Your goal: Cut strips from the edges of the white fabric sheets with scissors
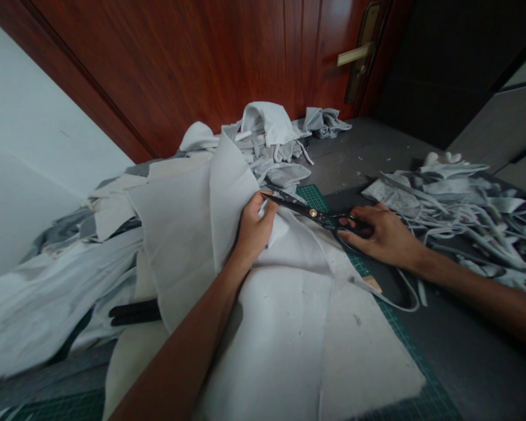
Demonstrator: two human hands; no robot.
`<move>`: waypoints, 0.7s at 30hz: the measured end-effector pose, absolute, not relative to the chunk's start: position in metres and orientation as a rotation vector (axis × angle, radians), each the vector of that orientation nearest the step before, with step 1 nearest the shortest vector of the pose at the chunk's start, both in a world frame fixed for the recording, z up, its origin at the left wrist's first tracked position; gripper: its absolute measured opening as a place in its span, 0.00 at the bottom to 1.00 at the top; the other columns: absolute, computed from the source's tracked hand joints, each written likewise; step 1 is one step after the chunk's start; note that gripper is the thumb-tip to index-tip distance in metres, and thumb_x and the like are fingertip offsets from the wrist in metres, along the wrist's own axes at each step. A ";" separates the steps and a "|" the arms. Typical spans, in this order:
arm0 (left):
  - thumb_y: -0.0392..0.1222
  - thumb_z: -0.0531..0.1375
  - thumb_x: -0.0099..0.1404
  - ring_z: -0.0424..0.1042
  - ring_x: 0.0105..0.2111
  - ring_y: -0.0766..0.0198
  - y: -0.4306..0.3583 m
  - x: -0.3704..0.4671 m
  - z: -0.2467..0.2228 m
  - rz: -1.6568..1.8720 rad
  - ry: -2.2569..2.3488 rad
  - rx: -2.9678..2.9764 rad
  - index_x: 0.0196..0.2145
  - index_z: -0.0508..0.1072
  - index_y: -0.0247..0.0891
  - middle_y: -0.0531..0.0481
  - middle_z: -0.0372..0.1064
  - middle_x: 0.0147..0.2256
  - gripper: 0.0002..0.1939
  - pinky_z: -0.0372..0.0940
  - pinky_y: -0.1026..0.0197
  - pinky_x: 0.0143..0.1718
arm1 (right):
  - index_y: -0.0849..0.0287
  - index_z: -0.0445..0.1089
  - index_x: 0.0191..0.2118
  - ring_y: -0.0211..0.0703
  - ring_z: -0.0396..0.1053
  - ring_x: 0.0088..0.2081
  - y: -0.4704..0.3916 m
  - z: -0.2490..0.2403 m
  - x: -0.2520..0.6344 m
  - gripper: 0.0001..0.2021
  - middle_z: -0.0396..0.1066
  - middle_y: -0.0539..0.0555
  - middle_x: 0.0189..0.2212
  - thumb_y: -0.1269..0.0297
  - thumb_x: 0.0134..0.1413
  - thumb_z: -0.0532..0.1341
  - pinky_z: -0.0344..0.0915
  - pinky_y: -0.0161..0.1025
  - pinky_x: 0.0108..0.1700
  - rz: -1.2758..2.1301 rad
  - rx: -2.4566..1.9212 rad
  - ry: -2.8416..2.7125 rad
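Black scissors [312,213] with a brass pivot lie across the upper part of the work, their handles gripped by my right hand [379,234]. Their blades point left, with the tips at the fingers of my left hand [258,225]. Those fingers are pinched on the edge of a large pale grey-white cloth [284,316], which spreads below and to the left of the hand. A thin strip [407,298] of material curls beneath my right wrist. Under the cloth lies a green cutting mat [394,318].
A pile of pale cloth pieces [269,126] stands against the brown door [201,64]. More fabric [65,292] heaps at the left, near a black object [135,313]. Tangled strips and scraps [469,204] lie at the right.
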State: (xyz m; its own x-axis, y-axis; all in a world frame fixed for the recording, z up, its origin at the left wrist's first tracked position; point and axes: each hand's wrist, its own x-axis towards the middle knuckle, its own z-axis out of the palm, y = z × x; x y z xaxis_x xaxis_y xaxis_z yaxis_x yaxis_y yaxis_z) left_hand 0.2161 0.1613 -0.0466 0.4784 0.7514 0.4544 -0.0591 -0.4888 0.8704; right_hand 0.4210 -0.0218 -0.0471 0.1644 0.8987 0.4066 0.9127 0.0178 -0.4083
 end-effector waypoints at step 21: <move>0.50 0.59 0.70 0.71 0.40 0.61 0.158 0.214 -0.042 1.102 0.568 1.901 0.37 0.71 0.42 0.52 0.73 0.36 0.10 0.64 0.61 0.47 | 0.53 0.61 0.27 0.42 0.65 0.24 -0.023 -0.044 0.419 0.15 0.67 0.48 0.21 0.51 0.59 0.59 0.59 0.41 0.30 0.078 -1.875 -1.543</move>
